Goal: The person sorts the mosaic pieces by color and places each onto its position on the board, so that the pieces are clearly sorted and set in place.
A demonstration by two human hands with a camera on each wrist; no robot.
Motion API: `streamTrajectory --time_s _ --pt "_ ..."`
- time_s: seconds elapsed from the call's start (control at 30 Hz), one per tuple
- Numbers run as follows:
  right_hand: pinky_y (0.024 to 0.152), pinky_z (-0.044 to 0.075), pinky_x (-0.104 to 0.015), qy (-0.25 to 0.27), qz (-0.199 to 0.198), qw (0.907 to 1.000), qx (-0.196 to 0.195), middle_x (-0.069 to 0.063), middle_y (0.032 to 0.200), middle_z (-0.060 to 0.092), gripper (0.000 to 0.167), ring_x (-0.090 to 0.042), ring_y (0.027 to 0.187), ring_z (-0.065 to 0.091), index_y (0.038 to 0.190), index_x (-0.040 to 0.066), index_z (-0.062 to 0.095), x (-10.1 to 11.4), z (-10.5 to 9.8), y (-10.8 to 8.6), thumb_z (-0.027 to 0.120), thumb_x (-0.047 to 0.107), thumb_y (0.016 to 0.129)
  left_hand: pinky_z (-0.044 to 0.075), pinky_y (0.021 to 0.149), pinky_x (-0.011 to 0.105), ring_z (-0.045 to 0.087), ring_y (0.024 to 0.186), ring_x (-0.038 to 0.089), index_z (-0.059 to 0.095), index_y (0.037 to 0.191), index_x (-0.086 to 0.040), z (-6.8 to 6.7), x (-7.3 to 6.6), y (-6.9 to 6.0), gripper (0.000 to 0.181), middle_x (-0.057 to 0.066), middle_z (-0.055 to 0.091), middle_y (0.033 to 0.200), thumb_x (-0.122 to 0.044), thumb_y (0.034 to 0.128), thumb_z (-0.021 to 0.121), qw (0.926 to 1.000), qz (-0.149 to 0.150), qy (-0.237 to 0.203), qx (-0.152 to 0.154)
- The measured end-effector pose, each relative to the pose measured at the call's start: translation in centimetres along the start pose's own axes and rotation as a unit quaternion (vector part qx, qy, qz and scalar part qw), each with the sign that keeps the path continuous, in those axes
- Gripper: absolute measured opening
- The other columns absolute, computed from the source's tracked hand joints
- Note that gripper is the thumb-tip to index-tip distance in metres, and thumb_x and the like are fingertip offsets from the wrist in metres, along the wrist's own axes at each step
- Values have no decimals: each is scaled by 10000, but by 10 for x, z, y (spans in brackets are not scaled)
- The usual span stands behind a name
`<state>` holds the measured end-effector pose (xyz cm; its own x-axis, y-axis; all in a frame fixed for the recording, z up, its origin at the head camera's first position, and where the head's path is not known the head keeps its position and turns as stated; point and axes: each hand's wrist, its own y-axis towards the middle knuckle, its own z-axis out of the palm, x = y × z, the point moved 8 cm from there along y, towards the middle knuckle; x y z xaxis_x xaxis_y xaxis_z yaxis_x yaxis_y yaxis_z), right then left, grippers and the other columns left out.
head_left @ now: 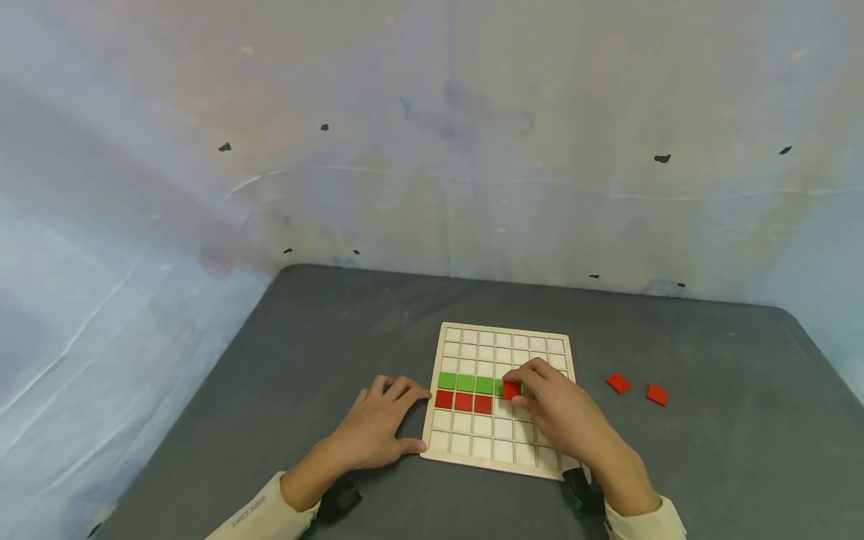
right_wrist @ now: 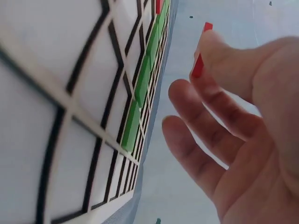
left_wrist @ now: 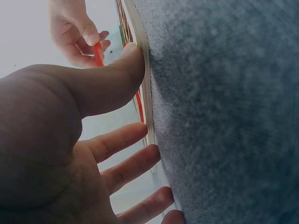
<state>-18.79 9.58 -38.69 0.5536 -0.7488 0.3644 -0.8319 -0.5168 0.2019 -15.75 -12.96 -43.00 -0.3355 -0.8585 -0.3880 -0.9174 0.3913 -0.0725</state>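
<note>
A wooden grid board [head_left: 482,426] lies on the grey table. Three red tiles [head_left: 463,402] fill squares at the left of one row, and green tiles [head_left: 466,382] occupy the row behind it, partly covered by my right hand. My right hand [head_left: 563,412] pinches a red tile [right_wrist: 201,58] between thumb and index finger, holding it on edge above the board; its other fingers are loosely bent. At the board's left edge, my left hand [head_left: 374,427] rests with spread fingers, its thumb [left_wrist: 126,70] touching the wooden rim.
Two loose red tiles [head_left: 617,383] lie on the table [head_left: 351,322] to the right of the board. A pale patterned cloth [head_left: 472,187] hangs behind the table and along its left side. Dark wrist devices [head_left: 340,501] sit at both wrists.
</note>
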Motion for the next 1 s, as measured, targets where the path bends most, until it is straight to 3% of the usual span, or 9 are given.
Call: streamTrajectory --time_s 0.3,0.8,1.0 --pt "693 473 -218 481 80 9969 617 85 1105 608 310 21 795 505 1207 197 677 -7 13 -2 725 252 906 387 922 536 409 1272 326 530 1385 -278 0 1 -1 655 -26 504 1367 -464 814 792 10000 -20 -2 -18" --pt "693 456 -230 162 69 9982 571 136 993 617 253 23 765 485 1075 244 701 -6 20 -2 766 330 846 389 913 527 418 1262 317 532 1384 -280 0 0 -1 658 -35 510 1358 -466 810 796 10000 22 59 -47" --pt "724 487 -258 -117 58 9983 574 131 1025 645 258 8 787 511 1076 244 709 -3 21 -1 777 332 844 387 918 528 413 1265 316 526 1387 -281 1 0 -1 658 -33 505 1363 -466 814 791 10000 19 45 -31"
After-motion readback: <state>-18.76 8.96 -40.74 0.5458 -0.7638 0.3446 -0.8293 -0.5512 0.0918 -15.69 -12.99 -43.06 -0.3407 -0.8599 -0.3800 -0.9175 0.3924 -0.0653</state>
